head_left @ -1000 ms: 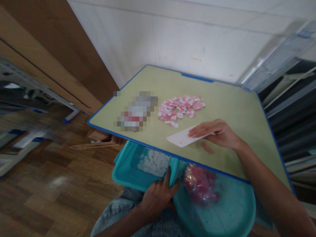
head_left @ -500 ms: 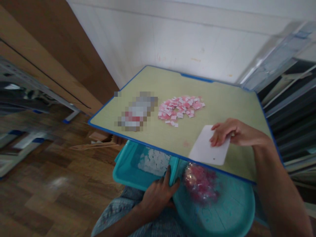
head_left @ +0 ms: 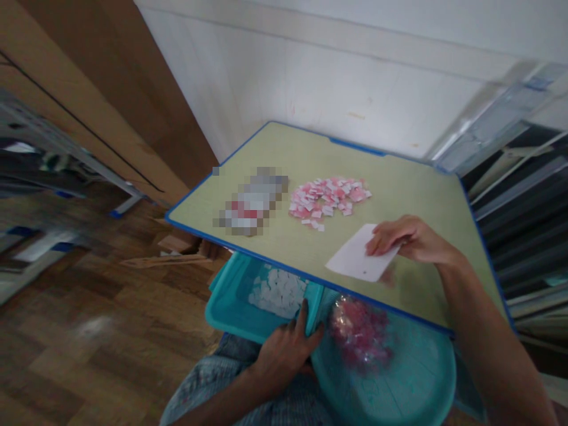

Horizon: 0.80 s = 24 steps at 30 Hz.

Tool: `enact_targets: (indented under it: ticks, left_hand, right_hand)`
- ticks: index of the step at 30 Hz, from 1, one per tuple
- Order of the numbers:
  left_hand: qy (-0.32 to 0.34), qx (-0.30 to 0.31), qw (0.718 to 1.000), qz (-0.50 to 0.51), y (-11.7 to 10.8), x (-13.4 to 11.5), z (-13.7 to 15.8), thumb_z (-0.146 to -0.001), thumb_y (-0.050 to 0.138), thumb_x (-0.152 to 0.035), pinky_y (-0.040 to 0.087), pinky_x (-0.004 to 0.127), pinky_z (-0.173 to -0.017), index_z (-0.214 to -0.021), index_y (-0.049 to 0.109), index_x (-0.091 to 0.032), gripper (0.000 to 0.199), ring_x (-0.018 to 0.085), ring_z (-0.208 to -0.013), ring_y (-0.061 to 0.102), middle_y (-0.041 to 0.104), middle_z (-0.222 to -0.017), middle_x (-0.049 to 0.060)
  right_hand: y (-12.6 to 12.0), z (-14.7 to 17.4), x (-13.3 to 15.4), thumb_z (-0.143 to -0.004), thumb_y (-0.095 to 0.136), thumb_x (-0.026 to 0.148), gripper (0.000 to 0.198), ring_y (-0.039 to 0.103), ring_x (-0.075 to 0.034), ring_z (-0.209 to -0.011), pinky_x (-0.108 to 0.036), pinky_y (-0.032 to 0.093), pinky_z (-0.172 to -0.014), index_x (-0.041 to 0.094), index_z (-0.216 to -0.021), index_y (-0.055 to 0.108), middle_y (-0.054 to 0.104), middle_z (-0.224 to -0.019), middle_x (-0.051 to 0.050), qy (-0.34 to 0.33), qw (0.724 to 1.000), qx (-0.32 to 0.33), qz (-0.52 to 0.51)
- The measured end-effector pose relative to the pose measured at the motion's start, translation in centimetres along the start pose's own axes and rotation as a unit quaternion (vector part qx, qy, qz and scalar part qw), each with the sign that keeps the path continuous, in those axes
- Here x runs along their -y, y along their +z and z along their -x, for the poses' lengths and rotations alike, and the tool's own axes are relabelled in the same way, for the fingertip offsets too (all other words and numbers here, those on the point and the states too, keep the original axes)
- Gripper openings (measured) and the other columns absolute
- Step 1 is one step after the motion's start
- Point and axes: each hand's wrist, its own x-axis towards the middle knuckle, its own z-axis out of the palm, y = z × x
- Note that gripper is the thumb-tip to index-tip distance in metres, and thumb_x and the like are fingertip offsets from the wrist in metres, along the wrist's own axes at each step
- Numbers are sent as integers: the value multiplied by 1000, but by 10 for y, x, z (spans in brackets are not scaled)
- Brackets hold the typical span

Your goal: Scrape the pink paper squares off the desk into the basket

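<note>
My right hand (head_left: pixel 406 236) pinches a flat white card (head_left: pixel 352 263) near the front right of the yellow-green tabletop (head_left: pixel 410 189). The card lies at a slight tilt over the surface; whether its lower edge touches is hard to tell. Beyond it is a loose pile of small pink-and-white pieces (head_left: pixel 326 198). Below the table's front edge, my left hand (head_left: pixel 281 352) is closed on the right rim of a rectangular teal basin (head_left: pixel 226 322), its index finger lying along the edge. White flat pieces (head_left: pixel 279 293) are in that basin.
A round teal basin (head_left: pixel 408 390) sits beside the rectangular one, holding a clear bag of pink pieces (head_left: pixel 359 337). A blurred-out object (head_left: pixel 252 204) lies at the table's left. A white wall (head_left: pixel 332 77) stands behind; cardboard (head_left: pixel 173 239) lies on the floor.
My right hand has moved the card slightly left over the tabletop, and its near edge has moved back from the table's front edge. My left hand keeps its hold on the rim.
</note>
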Motion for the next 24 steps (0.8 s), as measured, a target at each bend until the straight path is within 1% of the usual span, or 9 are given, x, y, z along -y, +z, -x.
enact_targets:
  ticks: [3, 6, 8, 12, 14, 16, 20, 22, 24]
  left_hand:
    - [1, -3, 1000, 1, 1, 0, 0, -60, 72, -46, 51, 40, -64, -131, 34, -30, 82, 30, -82, 62, 25, -138, 27]
    - [4, -7, 1000, 1, 1, 1, 0, -60, 72, -46, 51, 39, -64, -132, 33, -30, 84, 30, -81, 62, 25, -138, 28]
    - [5, -8, 1000, 0, 1, 1, 0, -60, 72, -46, 51, 39, -65, -132, 33, -29, 84, 30, -82, 62, 24, -138, 28]
    - [2, -5, 1000, -1, 1, 0, 0, -60, 73, -45, 50, 39, -65, -132, 32, -29, 83, 31, -84, 61, 25, -138, 28]
    - [-1, -5, 1000, -1, 0, -1, 0, -61, 72, -45, 50, 39, -64, -132, 32, -31, 83, 30, -84, 61, 25, -138, 27]
    - [-5, -4, 1000, -3, 0, -1, 0, -62, 72, -46, 51, 39, -64, -132, 32, -31, 82, 30, -85, 61, 26, -139, 25]
    - [-5, -2, 1000, -2, 0, -1, 0, -61, 72, -47, 50, 40, -64, -131, 33, -31, 81, 30, -85, 61, 26, -138, 26]
    - [-2, 1, 1000, -1, 0, 0, 0, -61, 72, -46, 50, 40, -65, -131, 33, -30, 82, 31, -86, 61, 25, -138, 27]
    - [-1, 5, 1000, 1, 0, 0, 0, -61, 73, -44, 50, 39, -65, -131, 32, -30, 82, 31, -86, 61, 25, -138, 27]
  right_hand:
    - [-10, 12, 3, -76, 58, 30, 17, 67, -16, -78, -35, 40, -93, 20, -70, 69, 72, -77, -4, 23, 996, 80, 14]
    - [-24, 29, 3, -76, 57, 37, 20, 67, -18, -78, -36, 41, -92, 22, -72, 70, 72, -77, -4, 39, 997, 69, 13]
    - [-31, 37, 2, -74, 60, 38, 17, 67, -19, -79, -36, 45, -89, 24, -75, 71, 72, -79, -3, 34, 999, 30, 12]
    - [-30, 38, 4, -70, 66, 31, 10, 67, -20, -81, -32, 53, -75, 30, -78, 71, 72, -82, 0, 11, 991, -135, 22]
    - [-24, 31, 7, -71, 65, 29, 8, 66, -20, -84, -32, 54, -76, 29, -77, 71, 72, -84, -1, 12, 986, -163, 25]
    - [-13, 20, 8, -74, 62, 28, 9, 66, -20, -87, -33, 52, -79, 25, -78, 71, 72, -86, -3, 6, 990, -137, 25]
    - [9, -3, 5, -76, 59, 21, 14, 65, -19, -88, -34, 50, -83, 19, -81, 71, 71, -85, -8, -53, 996, -68, 18]
    - [12, -8, 3, -76, 56, 15, 16, 66, -18, -86, -33, 51, -80, 17, -82, 71, 71, -84, -8, -38, 998, -37, 33]
    - [8, -4, 3, -75, 53, 9, 21, 66, -17, -85, -33, 50, -83, 18, -81, 71, 72, -84, -6, -5, 999, 9, 46]
